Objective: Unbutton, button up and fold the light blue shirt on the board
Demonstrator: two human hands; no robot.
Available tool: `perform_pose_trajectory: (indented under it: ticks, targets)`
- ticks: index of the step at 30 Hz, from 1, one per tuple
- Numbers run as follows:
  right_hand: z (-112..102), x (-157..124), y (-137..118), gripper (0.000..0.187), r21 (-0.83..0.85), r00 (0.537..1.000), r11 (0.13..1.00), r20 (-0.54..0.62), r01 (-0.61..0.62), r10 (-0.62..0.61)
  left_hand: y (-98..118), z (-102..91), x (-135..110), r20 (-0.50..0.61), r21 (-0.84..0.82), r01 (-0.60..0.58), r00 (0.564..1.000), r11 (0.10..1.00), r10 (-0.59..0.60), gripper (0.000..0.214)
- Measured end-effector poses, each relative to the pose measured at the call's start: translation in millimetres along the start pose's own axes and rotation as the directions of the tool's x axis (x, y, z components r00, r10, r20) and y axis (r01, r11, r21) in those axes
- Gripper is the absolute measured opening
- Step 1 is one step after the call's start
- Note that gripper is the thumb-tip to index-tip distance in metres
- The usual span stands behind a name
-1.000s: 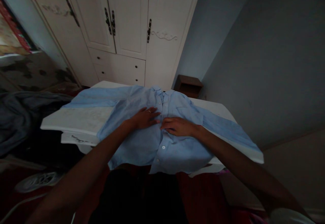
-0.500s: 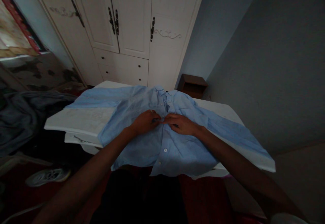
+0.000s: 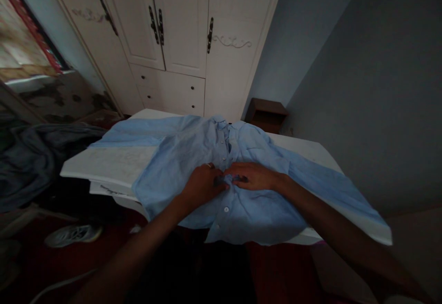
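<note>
A light blue button-up shirt (image 3: 179, 152) lies front up on a white table (image 3: 113, 159), sleeves spread to both sides, hem hanging over the near edge. My left hand (image 3: 203, 185) and my right hand (image 3: 253, 176) meet at the shirt's button placket, at mid-chest. Both have their fingers curled and pinched on the placket edges, fingertips almost touching. A ring shows on my left hand. White buttons run down the placket below my hands.
A white wardrobe (image 3: 183, 37) with dark handles and drawers stands behind the table. A brown wooden stand (image 3: 267, 113) sits at its right by the grey wall. Dark cloth (image 3: 31, 157) is heaped at the left. A sneaker (image 3: 74, 234) lies on the red floor.
My hands went from lying flat on the shirt's chest to pinching the placket together, and they slid a little toward me. The view shifted slightly.
</note>
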State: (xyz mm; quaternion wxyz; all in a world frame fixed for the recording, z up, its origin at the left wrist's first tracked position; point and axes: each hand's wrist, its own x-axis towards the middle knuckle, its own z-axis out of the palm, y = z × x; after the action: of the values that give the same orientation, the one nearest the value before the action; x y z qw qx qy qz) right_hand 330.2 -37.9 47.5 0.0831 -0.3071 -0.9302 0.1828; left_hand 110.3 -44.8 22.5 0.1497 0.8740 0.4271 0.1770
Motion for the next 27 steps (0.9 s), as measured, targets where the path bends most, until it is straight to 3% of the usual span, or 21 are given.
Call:
perform_pose_trajectory:
  ticks: [5, 12, 16, 21, 27]
  targets:
    - [-2.5, 6.1, 1.1, 0.026, 0.016, 0.998, 0.998, -0.001, 0.067, -0.067, 12.0, 7.8, -3.4, -0.088, 0.060, 0.109, 0.991, 0.992, -0.103, 0.037]
    - [-5.9, 16.1, 9.8, 0.038, 0.042, 0.985, 0.986, 0.060, 0.160, -0.162, 5.5, 12.6, -3.4, -0.107, 0.024, 0.144, 0.984, 0.989, -0.140, 0.030]
    - [3.8, 7.1, 21.9, 0.021, 0.046, 0.987, 0.987, -0.055, 0.156, -0.153, 5.7, 8.5, -4.8, -0.055, -0.041, 0.114, 0.992, 0.993, -0.117, 0.018]
    - [25.1, -4.5, 35.7, 0.006, 0.119, 0.938, 0.974, -0.314, 0.190, -0.145, 22.8, 4.5, -5.8, -0.048, 0.100, 0.141, 0.989, 0.985, -0.137, 0.019]
    - [29.6, -6.2, 33.2, 0.011, -0.009, 0.914, 0.972, -0.337, 0.235, -0.225, 34.5, 15.0, -2.9, -0.048, 0.217, 0.092, 0.995, 0.972, -0.083, 0.024]
